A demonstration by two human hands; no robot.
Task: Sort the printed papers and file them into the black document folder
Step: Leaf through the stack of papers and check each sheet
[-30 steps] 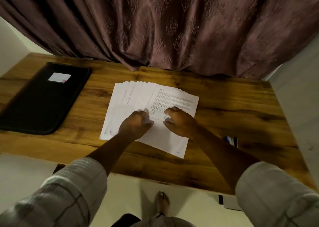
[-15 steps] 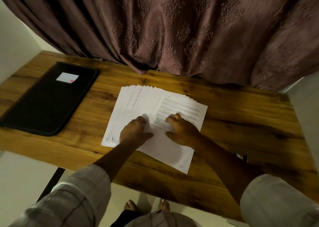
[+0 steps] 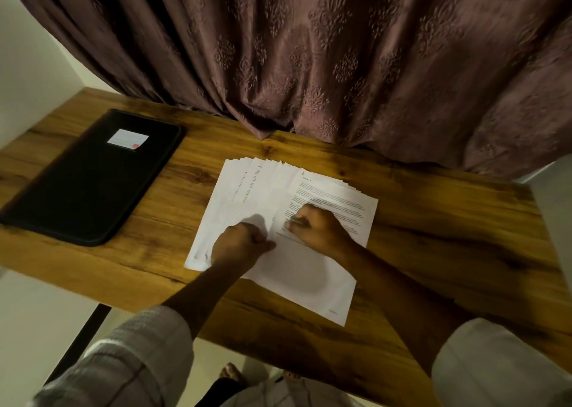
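Head view, itemised for you:

1. Printed papers [image 3: 244, 202]: white sheets with lines of small black type. They are fanned flat at the centre of the frame, their upper corners stepping out in a row. The top sheet [image 3: 309, 279] lies slanted to the lower right.
2. Black document folder [image 3: 86, 190]: a matte rectangle with rounded corners and a raised rim. It lies closed and flat at the left of the frame, well apart from the papers. A small white label [image 3: 127, 139] sits near its far end.
3. Your left hand [image 3: 241, 244]: it rests on the fan, knuckles up and fingers curled under, with the thumb at the top sheet's left edge. You cannot tell whether it pinches a sheet.
4. Your right hand [image 3: 322, 230]: its bent fingers come down on the printed part of the top sheet. Whether it grips or only presses cannot be told.
5. Table [image 3: 448, 236]: smooth wood with a warm brown grain, carrying the folder and the papers.
6. Curtain [image 3: 309, 50]: mauve cloth in heavy folds with embossed floral motifs, filling the upper frame.
7. Sleeves [image 3: 130, 360]: pale checked weave, at the lower corners.
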